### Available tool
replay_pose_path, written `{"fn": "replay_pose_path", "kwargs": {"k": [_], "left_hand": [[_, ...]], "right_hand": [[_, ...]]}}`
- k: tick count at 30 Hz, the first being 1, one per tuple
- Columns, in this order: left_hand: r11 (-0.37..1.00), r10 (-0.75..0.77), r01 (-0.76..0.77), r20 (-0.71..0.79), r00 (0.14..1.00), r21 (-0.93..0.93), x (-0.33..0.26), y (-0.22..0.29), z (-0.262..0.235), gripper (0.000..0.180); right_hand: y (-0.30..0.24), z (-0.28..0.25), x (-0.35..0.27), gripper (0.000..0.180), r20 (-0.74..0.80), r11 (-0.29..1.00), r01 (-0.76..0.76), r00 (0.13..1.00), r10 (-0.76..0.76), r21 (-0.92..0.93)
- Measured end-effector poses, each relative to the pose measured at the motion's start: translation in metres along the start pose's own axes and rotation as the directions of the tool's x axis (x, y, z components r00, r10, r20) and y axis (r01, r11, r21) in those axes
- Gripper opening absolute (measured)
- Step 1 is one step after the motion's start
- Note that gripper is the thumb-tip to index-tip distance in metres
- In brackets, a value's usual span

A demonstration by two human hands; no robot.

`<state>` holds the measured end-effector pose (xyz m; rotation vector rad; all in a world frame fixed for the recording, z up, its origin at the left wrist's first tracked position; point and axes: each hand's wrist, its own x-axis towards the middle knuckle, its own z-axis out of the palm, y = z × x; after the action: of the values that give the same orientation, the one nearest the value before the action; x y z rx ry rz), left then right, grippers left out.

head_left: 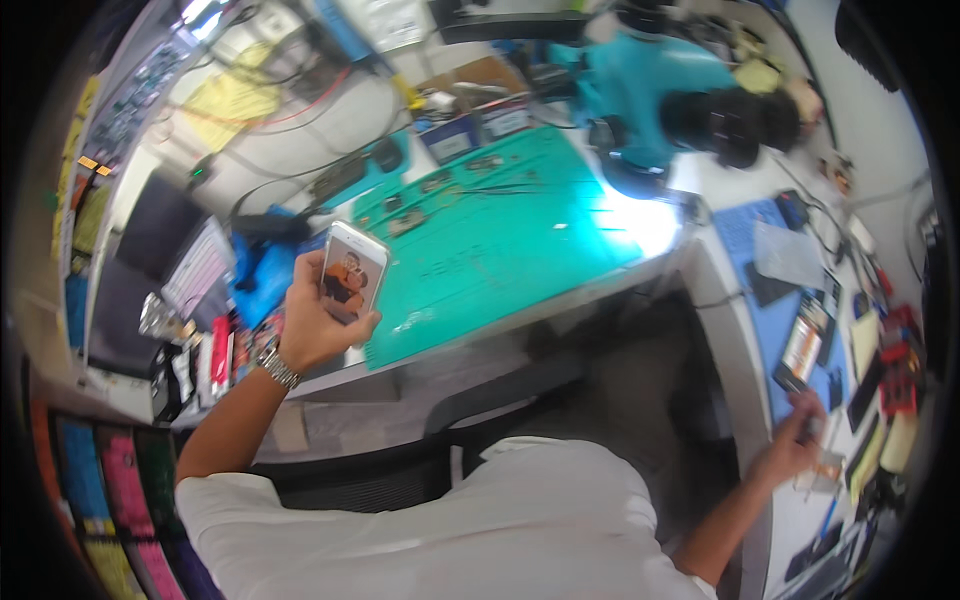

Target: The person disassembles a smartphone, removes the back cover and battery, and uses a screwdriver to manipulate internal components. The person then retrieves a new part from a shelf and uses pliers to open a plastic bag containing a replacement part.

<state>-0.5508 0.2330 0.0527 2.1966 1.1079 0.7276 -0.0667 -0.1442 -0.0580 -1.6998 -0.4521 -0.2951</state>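
My left hand, with a metal-band watch at the wrist, is closed around a white-edged smartphone. The phone is raised over the left end of the green work mat, and its lit screen shows a cartoon-like picture of figures. Far to the right, my right hand is at the side bench, its fingers curled around something small and dark that blur keeps me from making out. Just beyond those fingers lies an oblong black, white and orange package on a blue mat.
A teal microscope overhangs the mat's right end, above a bright light patch. Small boards and tweezers-like tools lie along the mat's back. Behind stand parts boxes. A dark chair is under the desk edge; red holders are far right.
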Motion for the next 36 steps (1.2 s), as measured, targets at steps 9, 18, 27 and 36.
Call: {"fn": "replay_pose_path", "kwargs": {"k": [9, 18, 27, 36], "left_hand": [[0.593, 0.528, 0.046, 0.431, 0.732, -0.804, 0.005, 0.242, 0.23, 0.105], [0.35, 0.892, 0.333, 0.42, 0.165, -0.876, -0.111, 0.442, 0.373, 0.091], [0.315, 0.908, 0.285, 0.2, -0.368, -0.905, -0.191, 0.457, 0.423, 0.101], [0.204, 0.67, -0.246, 0.319, -0.671, -0.947, -0.291, 0.32, 0.572, 0.076]], "right_hand": [[-0.107, -0.035, -0.065, 0.076, 0.616, 0.922, 0.25, 0.688, -0.384, 0.296], [-0.11, -0.194, -0.113, 0.024, -0.248, 0.944, 0.246, 0.922, -0.298, -0.222], [-0.134, -0.322, -0.188, 0.024, -0.882, 0.998, -0.031, 0.466, 0.069, 0.062], [-0.164, -0.521, -0.242, 0.025, -0.97, 0.973, -0.021, 0.087, -0.228, -0.23]]}}
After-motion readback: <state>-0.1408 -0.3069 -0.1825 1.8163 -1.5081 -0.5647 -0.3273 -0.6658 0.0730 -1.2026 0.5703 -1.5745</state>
